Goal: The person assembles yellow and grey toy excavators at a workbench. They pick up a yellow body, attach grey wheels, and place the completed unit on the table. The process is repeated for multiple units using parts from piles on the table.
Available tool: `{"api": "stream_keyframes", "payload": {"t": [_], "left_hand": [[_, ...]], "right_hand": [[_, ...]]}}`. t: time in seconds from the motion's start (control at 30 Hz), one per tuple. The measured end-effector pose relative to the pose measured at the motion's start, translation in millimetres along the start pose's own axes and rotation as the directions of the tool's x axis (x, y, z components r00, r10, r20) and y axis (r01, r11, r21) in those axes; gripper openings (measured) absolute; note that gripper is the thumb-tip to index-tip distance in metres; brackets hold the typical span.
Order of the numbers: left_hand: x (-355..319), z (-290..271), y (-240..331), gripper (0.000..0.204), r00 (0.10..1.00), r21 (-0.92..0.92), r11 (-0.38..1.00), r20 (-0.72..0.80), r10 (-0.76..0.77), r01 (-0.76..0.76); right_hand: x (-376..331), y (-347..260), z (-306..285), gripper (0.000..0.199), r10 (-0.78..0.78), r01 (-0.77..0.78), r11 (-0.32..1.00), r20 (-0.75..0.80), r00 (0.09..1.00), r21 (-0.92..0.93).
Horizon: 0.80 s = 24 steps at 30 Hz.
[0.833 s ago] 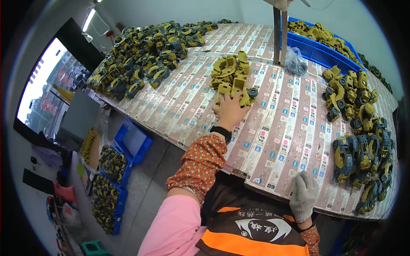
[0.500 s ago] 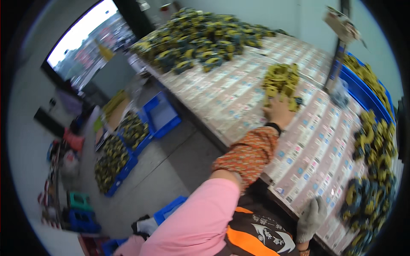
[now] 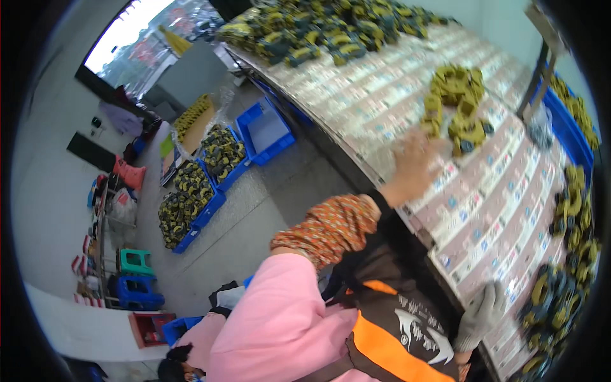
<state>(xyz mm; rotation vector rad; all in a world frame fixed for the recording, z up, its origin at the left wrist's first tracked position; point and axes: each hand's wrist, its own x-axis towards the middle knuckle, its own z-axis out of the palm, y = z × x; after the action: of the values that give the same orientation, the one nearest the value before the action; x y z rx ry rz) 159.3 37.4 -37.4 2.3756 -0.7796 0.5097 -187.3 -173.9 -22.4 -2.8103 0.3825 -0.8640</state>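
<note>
My bare left hand (image 3: pixel 415 167), below a patterned orange sleeve cover (image 3: pixel 331 229), hovers at the table's near edge. Its fingers are stretched out, slightly blurred, with nothing in them. Just beyond the fingertips, a small cluster of yellow curved clamp-like plastic parts (image 3: pixel 457 86) lies on the table (image 3: pixel 382 111); one has a dark piece at its end. Lower right, my right hand (image 3: pixel 482 316) in a grey knit glove rests flat on the table by its edge, fingers extended and holding nothing. To its right lie yellow and dark grey-green parts (image 3: pixel 541 299).
A large heap of yellow-and-dark parts (image 3: pixel 331 28) covers the far end. A blue bin (image 3: pixel 569 137) of yellow parts stands behind an upright post (image 3: pixel 538 79). On the floor at left are filled crates (image 3: pixel 210 213), another blue crate (image 3: pixel 270 134) and stools (image 3: pixel 137 290).
My left hand has come off the yellow parts and drawn back toward the near edge. The parts now show more spread out. The view has shifted; my right hand still rests by the table edge.
</note>
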Motion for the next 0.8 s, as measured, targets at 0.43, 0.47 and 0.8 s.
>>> {"api": "stream_keyframes", "payload": {"t": [0.43,0.47,0.8], "left_hand": [[-26,-54,-105,0.096,0.754,0.175,0.984,0.643,-0.132,0.023],[-29,-55,-105,0.097,0.757,0.170,0.985,0.642,-0.124,0.017],[-30,-66,-103,0.095,0.763,0.145,0.989,0.636,-0.117,0.031]], "right_hand": [[-3,1,-9,0.027,-0.035,0.035,0.999,0.022,0.999,0.010],[-6,1,-12,0.028,-0.030,0.030,1.000,0.027,0.999,0.008],[-43,46,-42,0.027,0.007,-0.002,0.989,0.033,0.999,-0.145]]}}
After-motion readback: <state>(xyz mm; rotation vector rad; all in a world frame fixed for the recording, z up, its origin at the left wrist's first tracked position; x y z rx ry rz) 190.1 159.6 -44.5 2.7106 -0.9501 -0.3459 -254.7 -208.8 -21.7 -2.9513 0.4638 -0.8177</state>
